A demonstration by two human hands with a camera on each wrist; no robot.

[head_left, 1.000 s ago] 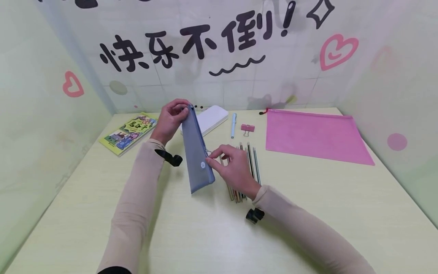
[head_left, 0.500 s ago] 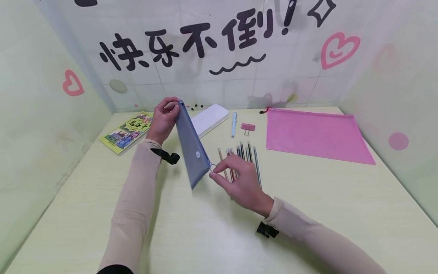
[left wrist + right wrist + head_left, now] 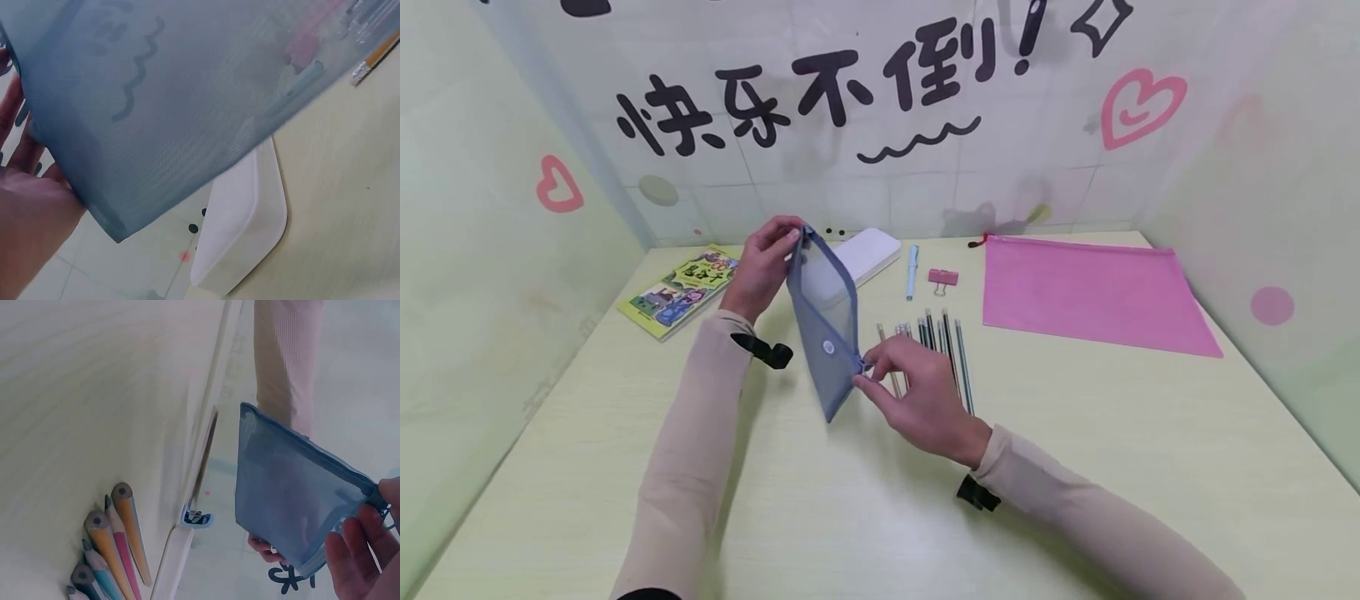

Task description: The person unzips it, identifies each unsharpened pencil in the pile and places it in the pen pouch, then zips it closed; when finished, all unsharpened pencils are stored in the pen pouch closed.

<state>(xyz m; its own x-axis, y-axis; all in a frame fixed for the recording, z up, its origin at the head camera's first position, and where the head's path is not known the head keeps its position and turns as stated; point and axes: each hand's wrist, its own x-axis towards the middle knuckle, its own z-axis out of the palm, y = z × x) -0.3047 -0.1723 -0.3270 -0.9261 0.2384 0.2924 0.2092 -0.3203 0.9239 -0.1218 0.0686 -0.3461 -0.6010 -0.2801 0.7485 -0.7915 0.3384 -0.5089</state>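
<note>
A blue-grey mesh zip pouch (image 3: 824, 325) is held up off the table, tilted. My left hand (image 3: 765, 265) grips its far top corner. My right hand (image 3: 908, 388) pinches the zipper pull at its near right corner. In the left wrist view the mesh pouch (image 3: 187, 94) fills the frame, held by the left hand (image 3: 28, 206). In the right wrist view the pouch (image 3: 287, 494) hangs beside the right hand's fingers (image 3: 356, 550). Several pencils (image 3: 936, 346) lie on the table under the right hand; their tips (image 3: 112, 537) show in the right wrist view.
A white pencil case (image 3: 857, 258), a light blue pen (image 3: 912, 272) and a pink binder clip (image 3: 943, 280) lie at the back of the table. A pink zip folder (image 3: 1090, 296) lies at the right, a booklet (image 3: 681, 290) at the left. Walls close in three sides.
The right hand drew the zipper pull down along the pouch towards me. The pouch has turned so its mesh face shows, and its top has spread open.
</note>
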